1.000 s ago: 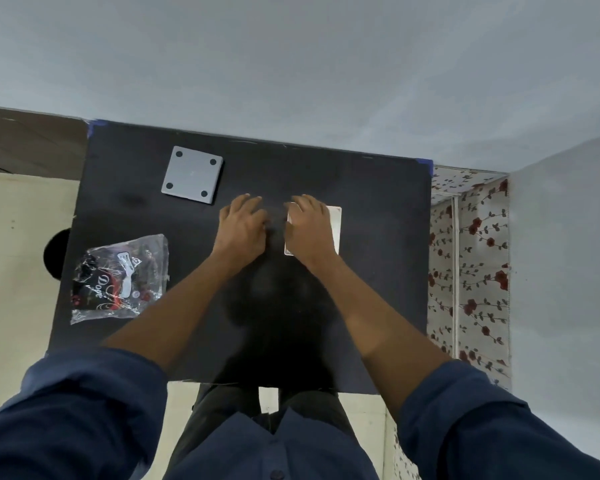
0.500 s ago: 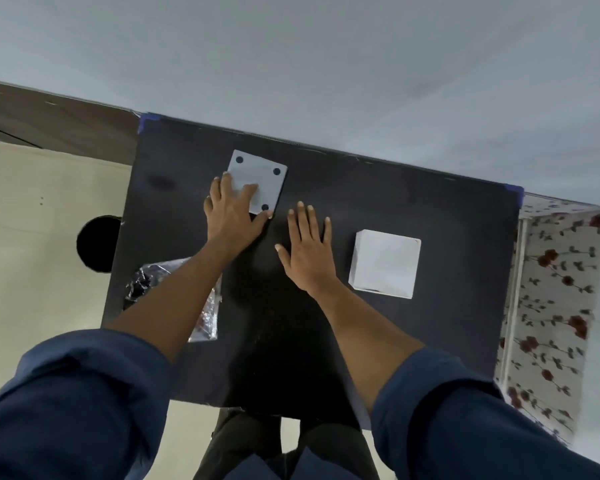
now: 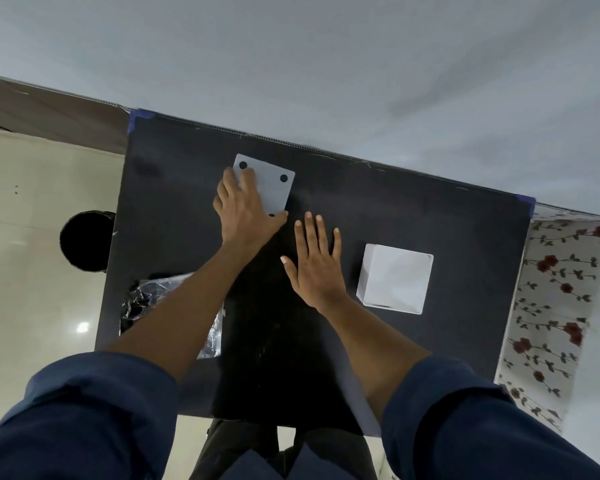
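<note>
my left hand lies spread on the grey square plate, thumb at its near corner, not clamped round it. the plate sits flat on the black desk, well left of the white box and farther back. my right hand lies flat and empty just left of the box. the plate looks thin and flush, so my fingers may skid it rather than lift an edge. my forearm could also drag the plastic bag, far left of the box.

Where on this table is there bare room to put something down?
Bare table lies beyond the white box, toward the far right corner, and left of the grey plate. The middle is crowded: the left hand touches the plate beside the right hand, near the plastic bag.
</note>
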